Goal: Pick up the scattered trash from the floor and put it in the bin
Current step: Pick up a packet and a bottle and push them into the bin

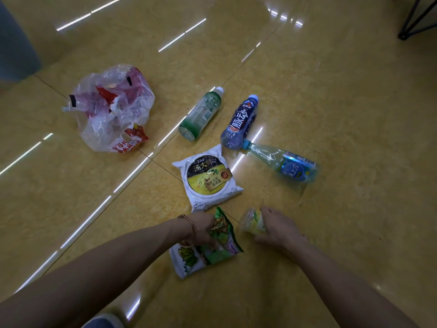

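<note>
Trash lies scattered on the glossy yellow floor. My left hand (204, 227), with a bracelet at the wrist, grips a green snack packet (205, 249) near the bottom centre. My right hand (276, 227) holds a small crumpled yellow wrapper (251, 221) just right of it. Beyond my hands lies a white noodle packet (208, 176). Farther off are a green bottle (201, 113), a dark blue bottle (240, 121) and a clear bottle with a blue label (283, 163), all on their sides. A clear plastic bag (113, 107) with red wrappers inside sits to the left.
A grey-blue object (16, 43), possibly a bin, stands at the far left edge. Black metal legs (416, 22) reach the floor at the top right. The toe of a shoe (104, 321) shows at the bottom edge.
</note>
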